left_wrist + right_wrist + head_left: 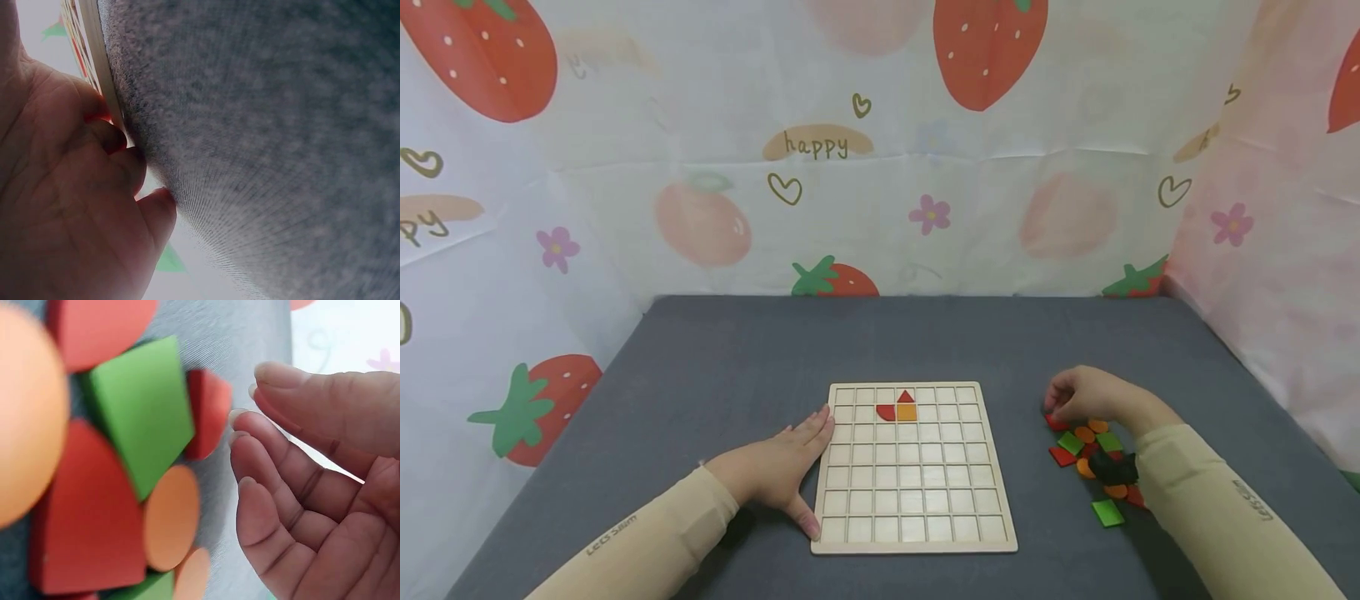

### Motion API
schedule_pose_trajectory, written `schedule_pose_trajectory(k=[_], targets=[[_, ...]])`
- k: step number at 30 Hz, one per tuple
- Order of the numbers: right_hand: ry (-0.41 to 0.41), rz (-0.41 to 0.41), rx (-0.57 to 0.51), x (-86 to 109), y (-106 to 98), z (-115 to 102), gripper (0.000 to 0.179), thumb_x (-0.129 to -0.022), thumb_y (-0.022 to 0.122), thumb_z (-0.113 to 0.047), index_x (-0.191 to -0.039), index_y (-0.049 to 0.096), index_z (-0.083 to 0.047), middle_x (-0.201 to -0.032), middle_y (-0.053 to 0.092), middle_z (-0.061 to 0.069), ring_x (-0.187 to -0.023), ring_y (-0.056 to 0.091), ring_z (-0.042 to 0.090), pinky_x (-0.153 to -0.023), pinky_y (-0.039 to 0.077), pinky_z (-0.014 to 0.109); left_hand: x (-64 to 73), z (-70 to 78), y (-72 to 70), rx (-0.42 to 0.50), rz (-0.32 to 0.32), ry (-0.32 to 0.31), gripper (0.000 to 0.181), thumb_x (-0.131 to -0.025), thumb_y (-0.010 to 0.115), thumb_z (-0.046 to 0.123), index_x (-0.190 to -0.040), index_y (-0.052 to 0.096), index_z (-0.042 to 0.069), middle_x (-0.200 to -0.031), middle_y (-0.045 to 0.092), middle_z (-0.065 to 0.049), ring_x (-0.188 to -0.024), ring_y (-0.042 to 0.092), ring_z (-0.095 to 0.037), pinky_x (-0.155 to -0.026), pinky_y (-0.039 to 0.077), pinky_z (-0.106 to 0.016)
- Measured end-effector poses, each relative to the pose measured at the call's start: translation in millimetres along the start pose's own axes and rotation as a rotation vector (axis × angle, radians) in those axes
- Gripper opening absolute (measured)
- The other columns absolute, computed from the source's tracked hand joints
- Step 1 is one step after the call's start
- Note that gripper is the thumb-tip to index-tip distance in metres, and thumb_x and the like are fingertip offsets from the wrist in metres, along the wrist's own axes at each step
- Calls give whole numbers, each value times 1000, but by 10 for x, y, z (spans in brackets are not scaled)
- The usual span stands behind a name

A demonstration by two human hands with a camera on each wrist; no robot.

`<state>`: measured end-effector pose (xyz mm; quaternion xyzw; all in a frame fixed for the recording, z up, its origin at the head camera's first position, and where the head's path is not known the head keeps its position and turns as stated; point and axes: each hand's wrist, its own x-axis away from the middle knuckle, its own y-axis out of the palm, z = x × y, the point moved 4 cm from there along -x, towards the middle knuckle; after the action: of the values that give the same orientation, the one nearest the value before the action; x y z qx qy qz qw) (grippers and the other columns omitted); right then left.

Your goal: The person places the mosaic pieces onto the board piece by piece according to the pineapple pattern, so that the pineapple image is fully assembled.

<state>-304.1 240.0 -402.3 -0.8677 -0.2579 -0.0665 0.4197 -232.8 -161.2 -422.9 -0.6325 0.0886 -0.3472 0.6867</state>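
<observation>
A pale wooden board (887, 478) with a grid of square recesses lies flat on the table. Near its far edge sit a red triangle (906, 397), an orange square (907, 412) and a red quarter-round piece (886, 412). My left hand (778, 467) rests against the board's left side, thumb at the near corner, fingers stretched along the edge. At the right, my right hand (1093, 396) hovers at the far end of a loose heap of pieces. Its loosely bent fingers are beside a red piece (209, 414); nothing shows between them in the right wrist view.
In the heap are green squares (1108, 512), orange discs (1084, 434) and red pieces (1063, 456). A black object (1112, 467) shows at the right wrist, above the heap. Dark grey cloth (737, 350) covers the table, and a printed curtain (970, 183) hangs behind it.
</observation>
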Motion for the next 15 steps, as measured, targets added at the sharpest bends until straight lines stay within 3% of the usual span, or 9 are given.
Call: schedule_pose_trajectory(k=[15], targets=[[38, -3, 7, 49, 71, 60, 11, -79, 67, -4, -77, 56, -4, -64, 48, 1, -51, 38, 14, -50, 36, 30, 10, 21, -9, 0, -8, -9, 141, -42, 66, 77, -146, 8, 1, -152, -1, -16, -139, 7, -26, -108, 19, -47]])
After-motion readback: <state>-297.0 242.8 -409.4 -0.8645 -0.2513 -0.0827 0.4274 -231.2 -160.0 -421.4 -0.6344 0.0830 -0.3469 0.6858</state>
